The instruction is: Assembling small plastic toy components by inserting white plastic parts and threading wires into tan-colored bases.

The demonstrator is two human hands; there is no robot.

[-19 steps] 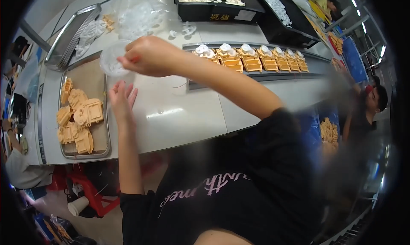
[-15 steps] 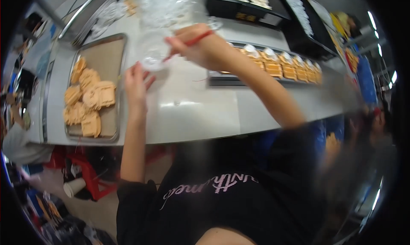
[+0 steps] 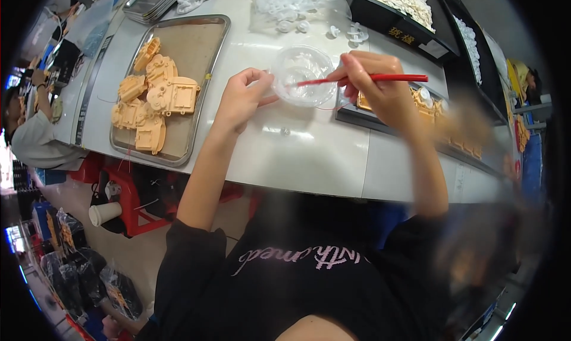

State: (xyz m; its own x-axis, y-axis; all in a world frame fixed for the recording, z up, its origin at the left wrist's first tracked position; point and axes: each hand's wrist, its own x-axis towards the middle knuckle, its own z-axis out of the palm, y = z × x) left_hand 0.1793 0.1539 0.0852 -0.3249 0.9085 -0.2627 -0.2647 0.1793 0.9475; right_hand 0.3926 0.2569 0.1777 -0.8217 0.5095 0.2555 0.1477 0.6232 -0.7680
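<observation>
A round clear plastic cup (image 3: 306, 97) with a little pale, shiny content stands on the white table. My left hand (image 3: 242, 97) has its thumb and fingers closed at the cup's left rim. Pinched in my right hand (image 3: 376, 82) is a thin red stick (image 3: 404, 78), like a slim brush, whose lower end reaches into the cup; the tip's exact shape cannot be made out. Behind my right forearm, a dark tray (image 3: 375, 121) bears a row of orange-yellow moulded parts (image 3: 421, 110) with white pieces on them, partly hidden.
At left, a metal tray (image 3: 205, 79) holds several orange-yellow plastic housings (image 3: 172, 96). White plastic pieces (image 3: 291, 5) lie in a clear bag at the back, with loose ones nearby. Black bins (image 3: 389, 28) of small white parts stand at back right. Thin red wire crosses the table.
The view has shifted, so the table things sit further right. My left fingers, spread beside the cup before, are now closed at its rim. The red stick now reaches across inside the cup.
</observation>
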